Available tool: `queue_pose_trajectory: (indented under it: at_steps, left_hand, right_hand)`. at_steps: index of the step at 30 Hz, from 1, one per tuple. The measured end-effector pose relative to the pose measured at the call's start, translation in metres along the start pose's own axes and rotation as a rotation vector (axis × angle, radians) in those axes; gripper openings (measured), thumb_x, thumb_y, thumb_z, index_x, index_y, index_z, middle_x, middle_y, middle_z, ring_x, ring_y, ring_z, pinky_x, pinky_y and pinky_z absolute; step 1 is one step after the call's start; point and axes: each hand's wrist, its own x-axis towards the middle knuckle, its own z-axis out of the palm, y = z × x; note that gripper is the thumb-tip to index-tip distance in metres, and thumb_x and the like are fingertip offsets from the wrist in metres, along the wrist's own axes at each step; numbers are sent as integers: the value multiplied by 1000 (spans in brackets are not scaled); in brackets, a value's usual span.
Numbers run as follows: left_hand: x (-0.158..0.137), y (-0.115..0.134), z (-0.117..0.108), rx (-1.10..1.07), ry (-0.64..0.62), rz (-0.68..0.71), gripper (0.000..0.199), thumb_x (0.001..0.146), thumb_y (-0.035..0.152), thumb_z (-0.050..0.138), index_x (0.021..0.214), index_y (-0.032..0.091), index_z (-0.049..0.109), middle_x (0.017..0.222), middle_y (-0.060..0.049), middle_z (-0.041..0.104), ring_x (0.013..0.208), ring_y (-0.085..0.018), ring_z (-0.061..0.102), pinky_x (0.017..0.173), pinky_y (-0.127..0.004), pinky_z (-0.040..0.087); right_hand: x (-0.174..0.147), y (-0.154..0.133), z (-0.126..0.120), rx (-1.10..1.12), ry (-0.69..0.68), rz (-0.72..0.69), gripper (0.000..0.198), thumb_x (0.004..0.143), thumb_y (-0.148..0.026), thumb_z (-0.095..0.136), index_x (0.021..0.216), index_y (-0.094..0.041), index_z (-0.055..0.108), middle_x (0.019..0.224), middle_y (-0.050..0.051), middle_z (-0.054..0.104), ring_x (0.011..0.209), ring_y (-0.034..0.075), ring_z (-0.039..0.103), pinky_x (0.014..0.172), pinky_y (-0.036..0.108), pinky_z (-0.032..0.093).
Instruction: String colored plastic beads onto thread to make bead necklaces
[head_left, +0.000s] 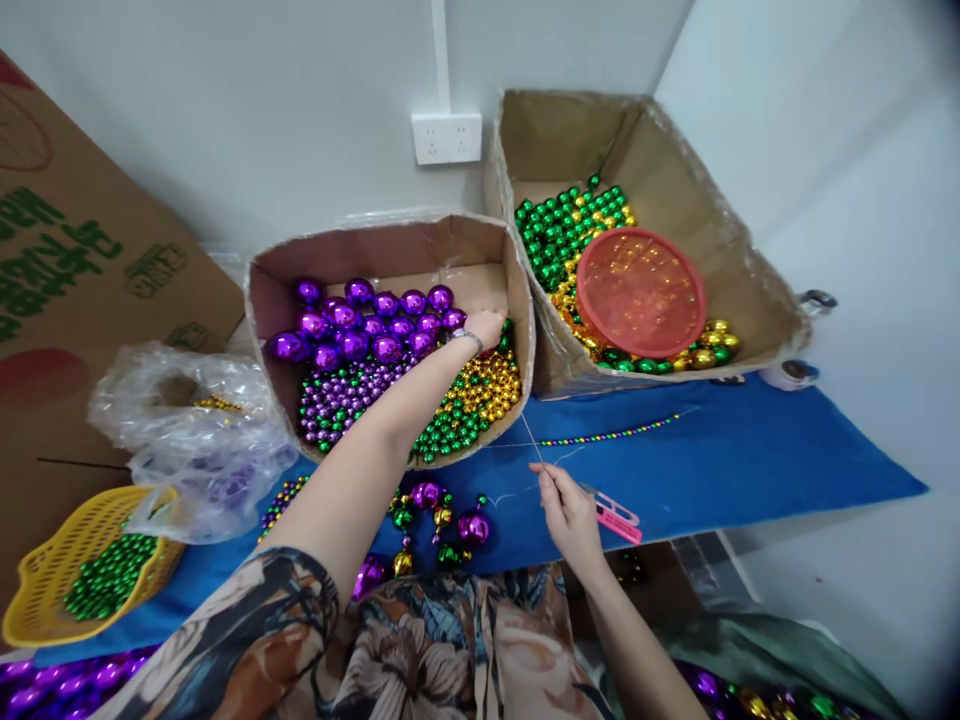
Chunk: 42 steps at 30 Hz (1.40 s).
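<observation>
- Half hidden, the left hand (489, 326) reaches into the cardboard box (360, 258); I can't make out its fingertips, so whether they hold anything I cannot tell.
- Over to the right hand (571, 508): I've got it pinched narrow on a thin thread (531, 435), which slants up and left toward the box's front edge.
- Gold beads (491, 385) sit just below the left hand, well apart from the right.
- And the bead string (607, 436), running left to right on the blue cloth (750, 450), lies just beyond the right hand, the nearer one.
</observation>
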Motion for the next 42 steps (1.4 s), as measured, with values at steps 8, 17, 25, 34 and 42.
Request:
queue_pose_trajectory:
  at_steps: [8, 17, 25, 34, 42]
  left_hand:
    - [8, -3, 3, 12, -69, 28, 45, 90, 26, 54, 134, 17, 50, 121, -17, 62, 118, -27, 55, 101, -38, 41]
    - [15, -4, -10, 4, -118, 52, 48, 84, 36, 64, 129, 19, 54, 123, -13, 63, 115, -26, 58, 104, -37, 39]
    - [5, 6, -11, 0, -37, -34, 51, 89, 36, 58, 132, 12, 49, 124, -22, 58, 119, -35, 54, 92, -44, 48]
    - [-71, 7, -39, -21, 141, 96, 41, 93, 35, 53, 127, 13, 51, 124, -17, 56, 121, -31, 47, 96, -41, 45]
    - [-182, -1, -16, -62, 0, 97, 41, 94, 40, 51, 128, 16, 52, 121, -12, 62, 112, -28, 54, 88, -36, 48]
  right_hand:
    - [6, -3, 7, 1, -27, -28, 31, 99, -36, 42, 106, -20, 67, 72, 1, 65, 63, 12, 63, 63, 23, 51]
    - [3, -9, 13, -12, -11, -48, 32, 100, -36, 40, 106, -19, 66, 63, -1, 60, 57, 12, 61, 57, 22, 48]
    - [0, -8, 9, -28, 23, -46, 31, 99, -35, 40, 108, -20, 66, 66, -1, 62, 57, 12, 61, 58, 22, 50]
    - [-9, -11, 1, -19, 3, 8, 32, 98, -37, 42, 109, -19, 67, 72, 1, 65, 64, 13, 64, 64, 24, 51]
    - [-8, -20, 13, -34, -84, -83, 30, 99, -34, 43, 109, -20, 67, 87, 4, 72, 72, 13, 67, 72, 25, 53]
